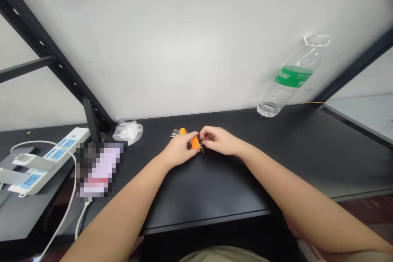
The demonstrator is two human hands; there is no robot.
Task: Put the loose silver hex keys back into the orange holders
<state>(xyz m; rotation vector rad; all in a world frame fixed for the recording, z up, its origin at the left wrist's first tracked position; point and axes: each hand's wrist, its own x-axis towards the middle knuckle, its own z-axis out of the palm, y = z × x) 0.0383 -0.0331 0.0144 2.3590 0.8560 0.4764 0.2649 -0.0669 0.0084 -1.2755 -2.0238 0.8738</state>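
My left hand [181,150] is closed around an orange hex key holder [195,143] above the black tabletop. Dark, bent ends of hex keys [202,147] stick out of the holder's right side. The fingers of my right hand [218,141] are curled in a pinch at that side, on what looks like the end of a hex key, mostly covered by the fingertips. Just beyond my left hand, another orange piece [183,130] shows, with several thin metal rods [175,132] pointing left from it. My left fingers partly hide both.
A crumpled clear plastic bag [128,132] lies at the back left. Nearer me is a pixelated phone [100,172] with a white cable [80,217]. A white power strip [55,157] is at far left. At back right, a green-labelled bottle [291,75] stands near the white wall.
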